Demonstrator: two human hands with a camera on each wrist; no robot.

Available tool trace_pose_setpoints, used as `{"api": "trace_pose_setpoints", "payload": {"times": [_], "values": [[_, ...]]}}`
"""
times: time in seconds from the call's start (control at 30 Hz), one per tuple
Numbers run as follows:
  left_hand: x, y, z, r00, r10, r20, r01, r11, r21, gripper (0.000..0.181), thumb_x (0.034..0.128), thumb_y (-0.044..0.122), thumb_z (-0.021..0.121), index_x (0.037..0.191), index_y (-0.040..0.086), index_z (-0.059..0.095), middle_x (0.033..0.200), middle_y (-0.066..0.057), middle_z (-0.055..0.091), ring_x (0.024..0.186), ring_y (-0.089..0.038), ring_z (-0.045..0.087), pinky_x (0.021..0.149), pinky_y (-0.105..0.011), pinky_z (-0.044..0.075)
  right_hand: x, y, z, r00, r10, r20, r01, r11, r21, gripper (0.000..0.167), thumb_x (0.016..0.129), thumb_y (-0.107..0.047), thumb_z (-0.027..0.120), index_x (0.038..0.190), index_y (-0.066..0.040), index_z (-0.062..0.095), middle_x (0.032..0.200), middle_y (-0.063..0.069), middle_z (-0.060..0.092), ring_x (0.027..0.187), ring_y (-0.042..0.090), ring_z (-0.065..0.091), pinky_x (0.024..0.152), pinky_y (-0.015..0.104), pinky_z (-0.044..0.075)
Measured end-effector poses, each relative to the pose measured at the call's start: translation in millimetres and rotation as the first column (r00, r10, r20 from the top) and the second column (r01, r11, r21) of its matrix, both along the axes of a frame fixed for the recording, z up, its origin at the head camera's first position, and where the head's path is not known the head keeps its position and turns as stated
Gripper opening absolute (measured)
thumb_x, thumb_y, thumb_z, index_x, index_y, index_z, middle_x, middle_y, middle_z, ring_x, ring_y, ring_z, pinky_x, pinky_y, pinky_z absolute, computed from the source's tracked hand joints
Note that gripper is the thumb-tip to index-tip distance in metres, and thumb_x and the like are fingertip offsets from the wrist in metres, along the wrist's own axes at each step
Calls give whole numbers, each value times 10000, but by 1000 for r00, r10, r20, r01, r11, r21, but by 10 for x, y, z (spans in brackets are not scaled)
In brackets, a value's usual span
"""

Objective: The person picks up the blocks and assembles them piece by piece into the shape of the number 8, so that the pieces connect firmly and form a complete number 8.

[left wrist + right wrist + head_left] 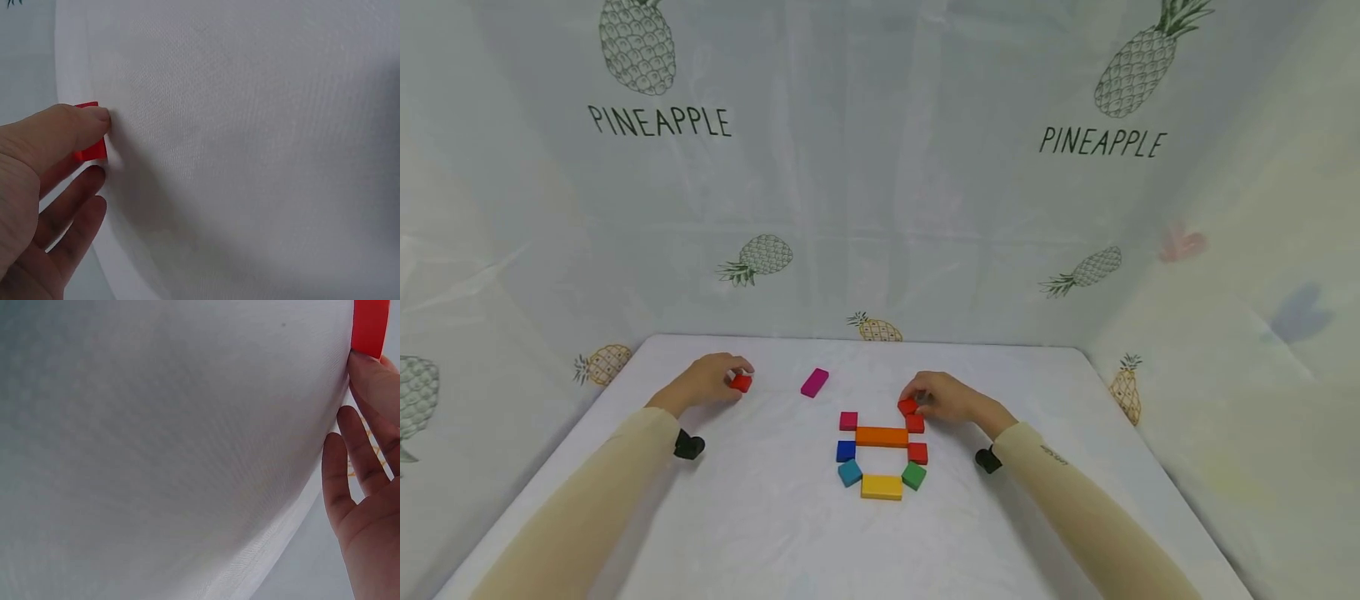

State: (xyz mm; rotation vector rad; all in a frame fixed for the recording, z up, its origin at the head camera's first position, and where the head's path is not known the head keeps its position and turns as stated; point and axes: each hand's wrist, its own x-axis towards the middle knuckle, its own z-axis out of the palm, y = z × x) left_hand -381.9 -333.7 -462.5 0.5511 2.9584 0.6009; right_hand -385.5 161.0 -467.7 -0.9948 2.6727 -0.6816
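At the far left of the table, my left hand (pixel 709 382) pinches a small red block (pixel 741 382). The left wrist view shows the thumb lying across this red block (pixel 94 151), with two fingers loosely bent below. My right hand (pixel 946 396) has thumb and fingers around another red block (pixel 907 407), just behind a red block (pixel 915 423) at the arrangement's back right corner. Whether those two touch is hard to tell. A red block (pixel 370 328) shows partly at the top edge of the right wrist view, against the thumb.
Between the hands, an orange bar (pixel 882 437), pink block (pixel 848 421), blue block (pixel 846 451), teal block (pixel 850 473), yellow bar (pixel 882 487), green block (pixel 913 476) and red block (pixel 917 453) form a ring-like figure. A magenta bar (pixel 815 382) lies apart, behind left.
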Motion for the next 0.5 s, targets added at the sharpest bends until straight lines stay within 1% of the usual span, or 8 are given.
{"api": "trace_pose_setpoints", "payload": {"times": [0.17,0.27,0.37,0.5], "values": [[-16,43,-3,1000,-18,-23,18,1000,4,297,909,63,811,1189,115,726,1167,-98,703,1041,-287,634,962,-517,549,-2,6,7,1000,-5,-6,5,1000,9,311,972,-72,773,1253,-204,745,1200,-37,680,1101,162,612,1014,379,565],[-10,78,15,999,-32,-31,31,999,-5,254,911,46,794,1144,119,727,1120,-79,700,1010,-281,617,948,-513,548,-2,6,7,1000,-4,-8,5,1000,10,314,975,-76,772,1260,-203,744,1206,-36,682,1103,160,611,1020,378,563],[-1,107,33,999,-38,-30,38,999,-20,237,914,35,787,1126,127,729,1075,-47,688,999,-269,608,944,-499,551,3,3,12,1000,-5,-6,5,1000,4,311,973,-68,771,1258,-192,746,1206,-28,682,1102,170,611,1023,394,563],[7,140,63,997,-58,-48,56,997,-48,236,922,51,800,1138,115,731,1032,-28,670,993,-266,603,938,-487,557,13,-7,19,1000,-4,-2,4,1000,-6,311,973,-56,766,1257,-181,747,1208,-18,682,1108,183,609,1032,412,558]]}}
